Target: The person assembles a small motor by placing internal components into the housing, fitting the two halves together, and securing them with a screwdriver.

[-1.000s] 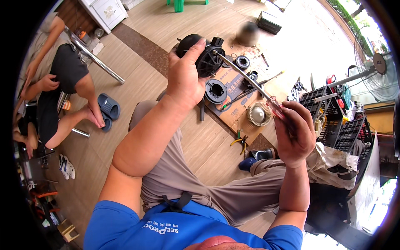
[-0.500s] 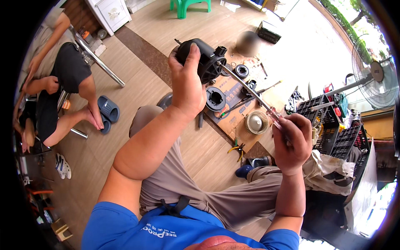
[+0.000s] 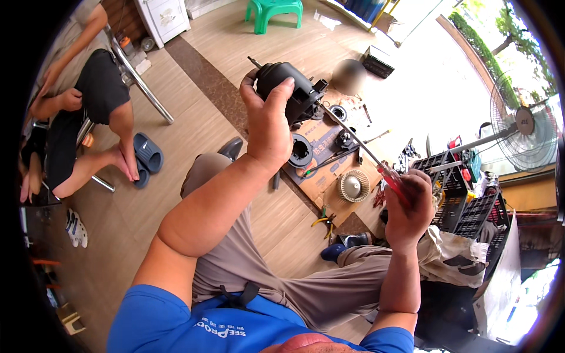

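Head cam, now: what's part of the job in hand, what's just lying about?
In the job:
- black motor housing, in the left hand
- screwdriver, in the right hand
- probably the pale fan wheel and pliers

Lying about, apparently:
- green stool
- slippers
- standing fan

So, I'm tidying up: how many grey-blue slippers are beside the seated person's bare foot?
2. One slipper is to the right of the bare foot; the second slipper sits just below the first in the picture. Others could be hidden.
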Tool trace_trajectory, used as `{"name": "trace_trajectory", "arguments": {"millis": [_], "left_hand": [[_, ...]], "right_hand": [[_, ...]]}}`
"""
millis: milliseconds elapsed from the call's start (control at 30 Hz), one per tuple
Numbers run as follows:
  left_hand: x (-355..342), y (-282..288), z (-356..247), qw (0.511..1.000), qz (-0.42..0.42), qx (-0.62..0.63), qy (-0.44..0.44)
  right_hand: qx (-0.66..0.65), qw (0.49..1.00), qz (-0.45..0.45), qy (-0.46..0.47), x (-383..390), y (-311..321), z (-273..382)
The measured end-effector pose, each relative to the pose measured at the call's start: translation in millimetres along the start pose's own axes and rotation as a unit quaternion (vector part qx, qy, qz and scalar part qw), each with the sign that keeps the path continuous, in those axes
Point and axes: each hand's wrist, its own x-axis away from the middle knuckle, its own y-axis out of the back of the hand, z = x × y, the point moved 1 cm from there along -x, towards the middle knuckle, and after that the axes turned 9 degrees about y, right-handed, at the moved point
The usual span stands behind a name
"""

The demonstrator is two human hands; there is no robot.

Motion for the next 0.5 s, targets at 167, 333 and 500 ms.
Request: {"name": "trace_trajectory", "arguments": {"millis": [167,333,500], "left_hand": [[3,-1,-7,1.000,0.015,0.020,0.010],[0,2,-5,1.000,0.009,0.024,0.018],[-1,0,-6,1.000,-0.003,0.023,0.019]], "right_hand": [[-0.093,0.979,-0.026,-0.177,12,0,-11],[-0.127,0.971,0.006,-0.203,9,-6,-17],[0.007,1.000,-0.006,0.006,10,-5,-15]]}}
